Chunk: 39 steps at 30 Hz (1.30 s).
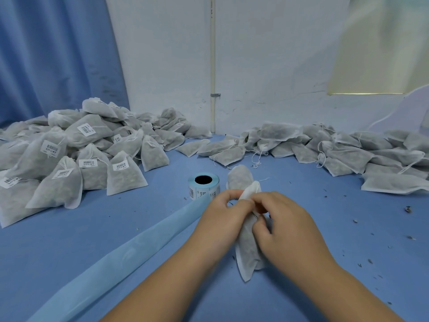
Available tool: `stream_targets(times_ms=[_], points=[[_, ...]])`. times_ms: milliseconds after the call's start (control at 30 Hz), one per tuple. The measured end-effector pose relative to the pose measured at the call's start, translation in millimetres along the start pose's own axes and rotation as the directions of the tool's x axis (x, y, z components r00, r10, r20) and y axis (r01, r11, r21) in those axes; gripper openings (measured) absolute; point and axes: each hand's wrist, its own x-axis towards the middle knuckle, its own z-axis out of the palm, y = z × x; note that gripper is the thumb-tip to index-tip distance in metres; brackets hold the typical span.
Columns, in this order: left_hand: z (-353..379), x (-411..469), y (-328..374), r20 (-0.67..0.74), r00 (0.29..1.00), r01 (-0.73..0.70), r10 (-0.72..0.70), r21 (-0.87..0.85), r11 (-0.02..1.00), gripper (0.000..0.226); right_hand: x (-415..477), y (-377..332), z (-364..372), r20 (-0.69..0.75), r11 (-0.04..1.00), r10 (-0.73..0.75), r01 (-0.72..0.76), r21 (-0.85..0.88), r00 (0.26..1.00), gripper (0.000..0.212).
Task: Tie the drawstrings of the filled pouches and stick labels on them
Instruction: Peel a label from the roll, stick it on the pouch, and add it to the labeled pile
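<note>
A filled white pouch (247,252) stands between my hands, just above the blue table. My left hand (222,212) pinches its gathered top from the left. My right hand (281,219) pinches the same top and the thin drawstring from the right. A second filled pouch (239,176) lies just behind it. A roll of barcode labels (203,185) stands upright left of that pouch, and its bare blue backing strip (120,256) trails toward the near left.
A heap of tied, labelled pouches (69,154) fills the left of the table. A spread of unlabelled pouches with loose strings (336,149) lies at the back right. Dark crumbs (408,209) dot the blue table (348,228) on the right.
</note>
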Motion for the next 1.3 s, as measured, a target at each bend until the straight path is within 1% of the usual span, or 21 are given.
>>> stream_targets(times_ms=[133,233,433,600,700,733,800,867,900,933,967,1000,1033,1067,1100,1167,1233,1300], points=[[0.3,0.3,-4.7,-0.028,0.999,0.023,-0.023,-0.023,0.999,0.036,-0.6,-0.8,0.7,0.042,1.000,0.012,-0.011,-0.010,0.999,0.022],[-1.9,2.6,-8.9,-0.037,0.998,0.042,-0.045,-0.067,0.997,0.027,0.0,-0.5,-0.9,0.110,0.999,-0.026,0.028,-0.015,0.994,0.024],[-3.9,6.1,-12.3,-0.026,0.998,0.049,-0.053,-0.116,0.992,0.026,0.9,1.0,-7.7,0.182,0.997,-0.071,0.065,0.036,0.981,0.027],[-8.6,7.5,-8.0,-0.027,0.998,0.052,-0.060,-0.242,0.969,0.023,-0.4,-2.0,-6.3,0.237,0.992,-0.120,0.105,0.074,0.964,0.030],[-11.0,7.1,-3.7,0.004,0.999,0.042,-0.043,-0.334,0.942,0.022,-1.3,-2.9,-4.2,0.240,0.985,-0.158,0.138,0.100,0.958,0.035],[-12.7,7.1,-2.9,0.010,0.999,0.039,-0.038,-0.351,0.935,0.021,-1.5,-1.7,-3.2,0.228,0.984,-0.152,0.126,0.124,0.962,0.036],[-15.1,8.0,-2.2,0.023,1.000,0.019,-0.012,-0.357,0.934,0.020,-1.8,0.3,-2.1,0.156,0.974,-0.060,0.024,0.227,0.986,0.037],[-17.1,8.6,-1.8,0.031,0.999,0.002,0.010,-0.359,0.933,0.027,0.9,3.8,-0.3,0.044,0.923,0.101,-0.110,0.368,0.994,0.033],[-17.7,9.2,-1.6,0.035,0.999,-0.007,0.021,-0.355,0.935,0.030,3.3,5.0,-0.4,0.002,0.893,0.180,-0.164,0.419,0.984,0.030],[-18.0,9.3,-1.3,0.041,0.999,-0.018,0.034,-0.343,0.939,0.032,5.9,6.8,-1.2,-0.005,0.849,0.258,-0.224,0.479,0.966,0.027],[-17.6,8.9,-0.9,0.051,0.997,-0.031,0.051,-0.326,0.945,0.035,8.5,8.3,-3.1,0.037,0.775,0.332,-0.295,0.559,0.943,0.023],[-17.2,7.6,-0.1,0.069,0.995,-0.044,0.069,-0.310,0.950,0.037,10.5,9.8,-5.7,0.129,0.669,0.381,-0.369,0.645,0.915,0.020],[-16.4,6.5,0.3,0.092,0.992,-0.058,0.088,-0.292,0.955,0.041,11.3,11.5,-7.9,0.243,0.558,0.389,-0.438,0.705,0.888,0.020],[-15.6,5.5,0.3,0.117,0.988,-0.070,0.105,-0.274,0.959,0.045,11.1,13.0,-9.8,0.342,0.468,0.369,-0.491,0.735,0.864,0.020],[-15.0,5.3,0.0,0.140,0.983,-0.081,0.119,-0.256,0.963,0.046,10.4,14.1,-11.6,0.403,0.415,0.345,-0.523,0.744,0.848,0.018],[-14.4,5.6,-1.2,0.176,0.976,-0.089,0.132,-0.232,0.969,0.044,10.5,15.9,-14.3,0.440,0.355,0.348,-0.551,0.755,0.828,0.011],[-14.9,6.4,-3.0,0.228,0.967,-0.062,0.111,-0.213,0.975,0.042,11.9,18.8,-15.8,0.430,0.295,0.395,-0.556,0.777,0.812,0.005],[-15.6,6.8,-4.0,0.293,0.953,-0.023,0.077,-0.186,0.982,0.035,13.4,21.1,-16.8,0.419,0.266,0.427,-0.554,0.789,0.801,0.004]])
